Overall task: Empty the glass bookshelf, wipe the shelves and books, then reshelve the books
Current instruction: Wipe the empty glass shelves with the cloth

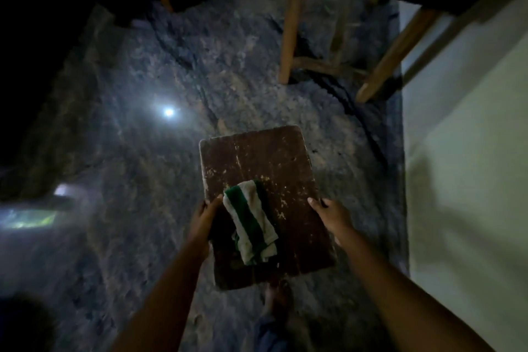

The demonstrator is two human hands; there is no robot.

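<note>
- Head view: a brown slab [265, 163], worn and speckled, is held level above the floor [143, 151]. Whether it is a board, a stool top or a book cover cannot be told.
- The slab's left edge is gripped by the left hand [204, 226]: the thumb is laid on top and the fingers are hidden beneath.
- The right edge is gripped by the right hand [331, 216], with the thumb on top and the fingers curled round the rim.
- A folded green-and-white striped cloth [251, 226] is laid on the near left part of the slab, just beside the left thumb.
- A bare foot [278, 300] is seen on the dark mottled floor below the slab's near edge.
- A bright light spot [168, 112] is reflected in the floor.
- Wooden legs [290, 28] are seen further off, beside a pale wall [471, 151].
</note>
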